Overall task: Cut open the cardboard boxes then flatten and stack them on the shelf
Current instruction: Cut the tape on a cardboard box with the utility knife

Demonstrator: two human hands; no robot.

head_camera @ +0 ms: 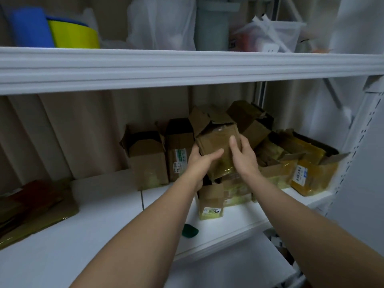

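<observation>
Both hands clasp a taped cardboard box point(216, 146) above the white shelf point(104, 215): the left grip point(200, 163) wraps its near-left corner, the right grip point(242, 155) its right side. More opened boxes point(276, 161) crowd behind and below.

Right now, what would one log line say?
left hand: holds box | right hand: holds box | box: lifted above shelf | flattened: no

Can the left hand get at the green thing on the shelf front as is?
Probably not yet: both hands, left and right, grip the held box. The green thing lies uncovered just beside the left forearm, so once that hand lets go, likely yes.
</observation>
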